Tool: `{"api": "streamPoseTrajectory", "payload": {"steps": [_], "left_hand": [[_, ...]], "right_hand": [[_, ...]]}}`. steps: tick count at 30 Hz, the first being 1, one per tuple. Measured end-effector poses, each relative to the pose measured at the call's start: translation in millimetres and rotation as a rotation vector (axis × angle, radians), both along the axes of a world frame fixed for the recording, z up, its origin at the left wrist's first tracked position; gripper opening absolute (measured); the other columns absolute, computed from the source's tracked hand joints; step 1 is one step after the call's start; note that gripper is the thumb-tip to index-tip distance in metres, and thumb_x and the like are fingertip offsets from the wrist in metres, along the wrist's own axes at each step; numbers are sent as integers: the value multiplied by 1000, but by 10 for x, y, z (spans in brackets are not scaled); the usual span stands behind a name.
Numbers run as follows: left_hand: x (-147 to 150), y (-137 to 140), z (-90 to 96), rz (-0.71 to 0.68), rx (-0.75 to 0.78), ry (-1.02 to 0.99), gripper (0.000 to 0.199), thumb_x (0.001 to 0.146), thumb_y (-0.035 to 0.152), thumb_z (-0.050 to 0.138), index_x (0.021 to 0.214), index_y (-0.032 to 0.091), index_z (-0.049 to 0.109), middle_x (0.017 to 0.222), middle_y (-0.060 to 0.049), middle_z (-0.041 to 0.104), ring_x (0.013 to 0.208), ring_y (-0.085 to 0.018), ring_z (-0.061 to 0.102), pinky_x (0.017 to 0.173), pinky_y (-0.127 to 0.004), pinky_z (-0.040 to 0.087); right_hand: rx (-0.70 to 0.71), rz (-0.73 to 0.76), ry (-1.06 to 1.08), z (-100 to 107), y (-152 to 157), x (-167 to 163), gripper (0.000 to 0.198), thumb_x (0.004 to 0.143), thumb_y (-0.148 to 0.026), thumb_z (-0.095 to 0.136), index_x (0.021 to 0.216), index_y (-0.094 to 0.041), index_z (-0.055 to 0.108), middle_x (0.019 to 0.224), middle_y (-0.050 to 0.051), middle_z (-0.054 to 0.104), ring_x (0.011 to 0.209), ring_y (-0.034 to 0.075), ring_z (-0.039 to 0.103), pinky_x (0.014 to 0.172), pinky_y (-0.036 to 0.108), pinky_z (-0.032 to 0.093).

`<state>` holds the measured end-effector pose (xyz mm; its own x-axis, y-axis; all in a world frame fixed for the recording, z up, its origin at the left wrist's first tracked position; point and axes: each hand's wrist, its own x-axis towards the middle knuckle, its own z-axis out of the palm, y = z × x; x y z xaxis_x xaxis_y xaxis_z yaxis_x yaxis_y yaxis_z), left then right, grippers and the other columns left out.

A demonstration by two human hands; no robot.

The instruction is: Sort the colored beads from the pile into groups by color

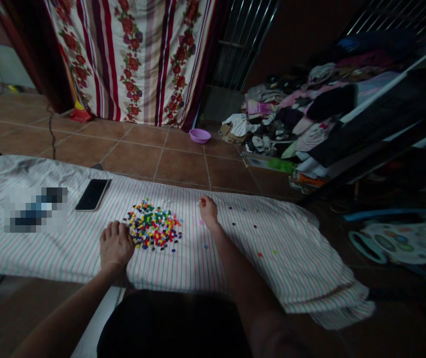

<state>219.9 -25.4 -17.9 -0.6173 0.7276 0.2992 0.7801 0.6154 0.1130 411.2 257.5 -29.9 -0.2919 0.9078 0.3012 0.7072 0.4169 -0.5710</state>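
My left hand (116,243) lies palm down on the striped cloth (67,248), its fingers at the left edge of a pile of small colourful beads (153,223). Nothing shows in it. To the right of the pile, my right hand (208,210) is closed in a pinch on a small white bead (199,203), just over the cloth. Below that hand lie a pink bead (201,223) and a blue bead (205,246). Farther right are several scattered beads, among them an orange bead (260,254) and a yellow-green bead (274,252).
A dark-screened phone (92,194) lies left of the pile, with a blurred-out patch (36,210) beyond it. Past the cloth, a purple basin (200,135) stands on the tiled floor before a floral curtain (134,64). A heap of clothes (291,109) fills the right side.
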Motion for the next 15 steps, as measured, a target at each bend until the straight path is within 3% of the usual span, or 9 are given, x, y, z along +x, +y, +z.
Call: {"api": "streamPoseTrajectory", "payload": {"steps": [7, 15], "left_hand": [[3, 6, 5, 8, -30, -2, 25, 90, 27, 37, 103, 15, 56, 118, -16, 57, 118, -30, 48, 95, -43, 36], [1, -4, -5, 5, -39, 18, 25, 91, 27, 38, 103, 15, 55, 119, -16, 57, 118, -30, 48, 94, -42, 36]], "right_hand": [[-22, 29, -155, -62, 57, 15, 27, 85, -9, 49, 97, -18, 71, 96, 9, 71, 95, 20, 64, 89, 29, 45], [0, 62, -167, -92, 59, 1, 35, 86, -7, 47, 110, -16, 71, 106, 12, 69, 102, 21, 63, 93, 31, 46]]}}
